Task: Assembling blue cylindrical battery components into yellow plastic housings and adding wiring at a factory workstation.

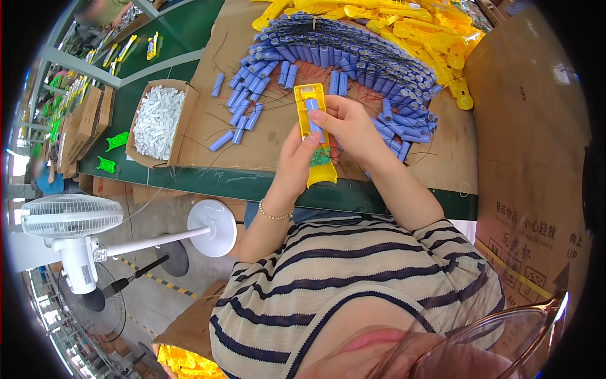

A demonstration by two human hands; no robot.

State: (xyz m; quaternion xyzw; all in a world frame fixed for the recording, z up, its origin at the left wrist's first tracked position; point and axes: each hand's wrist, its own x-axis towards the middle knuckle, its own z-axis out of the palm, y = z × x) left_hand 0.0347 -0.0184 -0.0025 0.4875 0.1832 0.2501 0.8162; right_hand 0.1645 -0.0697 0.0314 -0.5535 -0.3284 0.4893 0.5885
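Over the table's near edge I hold a long yellow plastic casing (323, 175), its open side facing up. My left hand (294, 163) is closed around its left side, the thumb lying across it. Inside the casing sit a blue cylindrical battery cell (312, 105) and, lower down, a green circuit board (320, 156). My right hand (351, 131) grips from the right, with its thumb on the cell and its fingers partly hidden behind the casing. Beyond my hands lies a large pile of blue battery cells (328, 41) with thin red and black wires.
Yellow casings (435, 31) are heaped at the far right, beside a tall cardboard box (524, 126). A carton of small white pieces (158, 123) stands left, near green plastic parts (106, 165). A white fan (72, 215) is at lower left. Another person (104, 12) is far left.
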